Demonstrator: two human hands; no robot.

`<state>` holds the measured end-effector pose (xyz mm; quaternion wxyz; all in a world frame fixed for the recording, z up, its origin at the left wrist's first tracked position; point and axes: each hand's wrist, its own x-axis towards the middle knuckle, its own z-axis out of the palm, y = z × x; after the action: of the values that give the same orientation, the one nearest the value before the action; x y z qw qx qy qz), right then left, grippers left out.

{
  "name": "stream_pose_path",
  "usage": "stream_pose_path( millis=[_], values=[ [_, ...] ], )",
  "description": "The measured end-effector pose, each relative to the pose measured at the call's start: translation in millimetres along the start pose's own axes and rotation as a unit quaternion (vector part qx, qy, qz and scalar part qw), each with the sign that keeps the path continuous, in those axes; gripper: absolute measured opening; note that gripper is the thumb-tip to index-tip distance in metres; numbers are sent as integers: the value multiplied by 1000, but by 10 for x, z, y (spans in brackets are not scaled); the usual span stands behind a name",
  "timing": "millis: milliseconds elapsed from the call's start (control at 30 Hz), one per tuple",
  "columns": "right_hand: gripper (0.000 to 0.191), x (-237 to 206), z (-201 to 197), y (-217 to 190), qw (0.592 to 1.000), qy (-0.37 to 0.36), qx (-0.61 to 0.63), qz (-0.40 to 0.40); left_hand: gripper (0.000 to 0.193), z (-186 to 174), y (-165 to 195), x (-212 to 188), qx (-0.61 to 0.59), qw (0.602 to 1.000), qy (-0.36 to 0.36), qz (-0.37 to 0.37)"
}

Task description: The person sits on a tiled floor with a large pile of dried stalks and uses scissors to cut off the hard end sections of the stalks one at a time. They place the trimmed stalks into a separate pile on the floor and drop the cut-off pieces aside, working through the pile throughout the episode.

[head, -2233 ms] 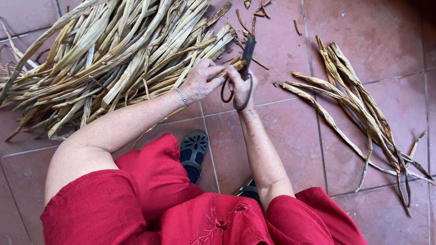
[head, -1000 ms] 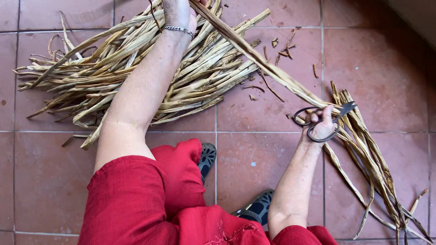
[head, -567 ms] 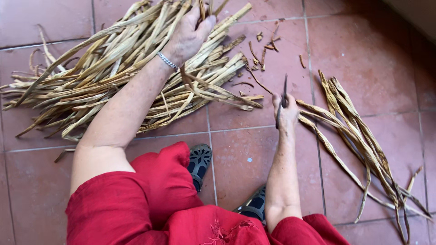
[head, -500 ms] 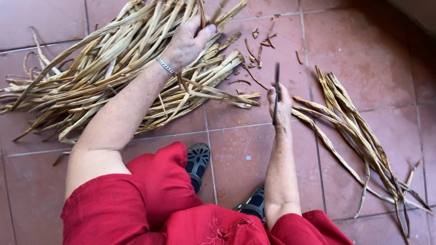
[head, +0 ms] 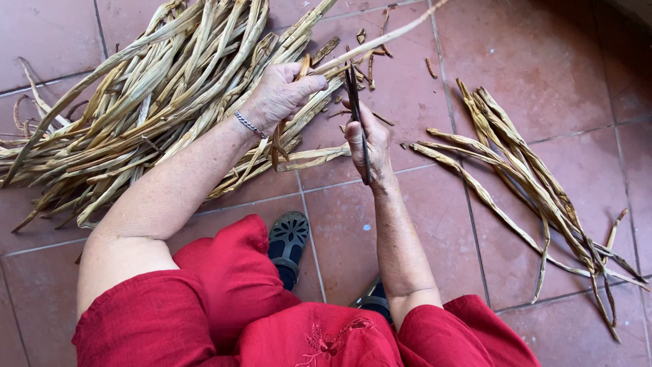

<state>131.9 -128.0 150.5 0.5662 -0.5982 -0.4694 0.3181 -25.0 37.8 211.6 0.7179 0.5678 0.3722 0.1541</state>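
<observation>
My left hand [head: 282,95], with a thin silver bracelet [head: 249,124] at the wrist, grips the base of one long dried leaf strip [head: 387,37] that runs up and to the right. My right hand [head: 367,139] holds dark metal scissors [head: 356,112], their blades pointing up at the strip's base beside my left thumb. Both hands hover over the right edge of a big pile of dried yellow-brown leaves [head: 142,102] on the red tiled floor [head: 414,224].
A smaller bundle of dried strips [head: 523,183] lies on the tiles to the right. Short cut scraps [head: 370,47] are scattered beyond the hands. My dark sandals [head: 288,238] and red dress [head: 244,306] fill the lower middle.
My left hand pulled a strip out of the big pile. My right hand brought the scissors in from the right bundle to the strip's base. The view shifted slightly.
</observation>
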Motion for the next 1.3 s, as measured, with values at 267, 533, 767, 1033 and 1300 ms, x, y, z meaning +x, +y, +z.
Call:
stream_pose_path(
  millis=[267, 533, 767, 1033, 1300],
  values=[
    [78, -37, 91, 32, 996, 38, -76, -31, 28, 64, 119, -76, -56, 997, -38, -34],
    [68, -112, 219, 132, 994, 69, -79, 2, 27, 41, 74, -76, -36, 998, -45, -19],
    [79, -113, 270, 76, 998, 49, -35, 15, 23, 55, 37, -44, -36, 999, -36, -8],
    [80, -112, 211, 147, 989, 41, -140, -27, 19, 116, 0, -70, -5, 999, -39, -5],
    [81, -91, 137, 349, 980, 120, 138, 77, 21, 56, 64, -145, 27, 999, -26, -20]
  ],
)
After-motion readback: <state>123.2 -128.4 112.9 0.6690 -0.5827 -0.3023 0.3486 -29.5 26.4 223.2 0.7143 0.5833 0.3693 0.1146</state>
